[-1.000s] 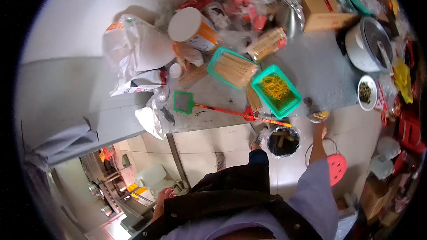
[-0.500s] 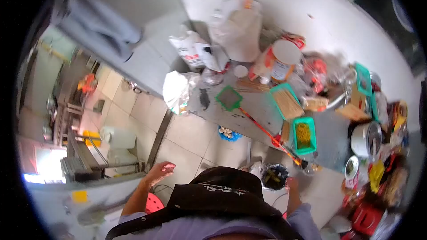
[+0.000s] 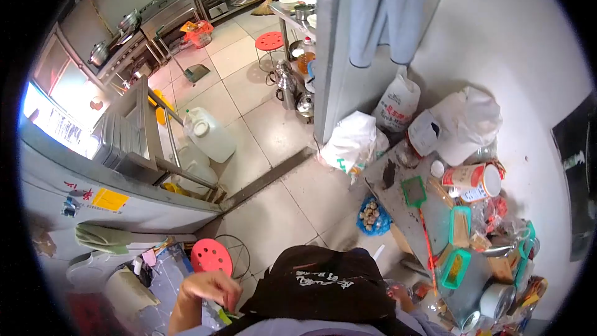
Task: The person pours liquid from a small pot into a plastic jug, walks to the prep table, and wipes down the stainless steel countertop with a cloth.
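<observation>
My left hand [image 3: 214, 287] hangs loosely in front of a red round stool [image 3: 212, 257] at the lower left. Its fingers are bent but relaxed, and I see nothing held in them. Partly behind the black apron [image 3: 314, 280] is my right hand [image 3: 399, 294], low at my right side. Its fingers are mostly hidden, so what they do is unclear. The table [image 3: 404, 224] stands to the right of it, with a green fly swatter [image 3: 413, 191] and a green basket of yellow pieces [image 3: 456, 269] on top.
A doorway threshold [image 3: 267, 177] crosses the tiled floor ahead. Beyond it stand a white jug [image 3: 208, 135], another red stool [image 3: 269, 41] and a dustpan [image 3: 196, 73]. A blue bag of garlic-like bulbs [image 3: 374, 216] lies beside the table. White bags [image 3: 469, 121] line the wall.
My view has swung left towards the doorway, so the table now sits further right and lower. My left hand has come lower, its fingers pointing down; my right hand is closer to the apron.
</observation>
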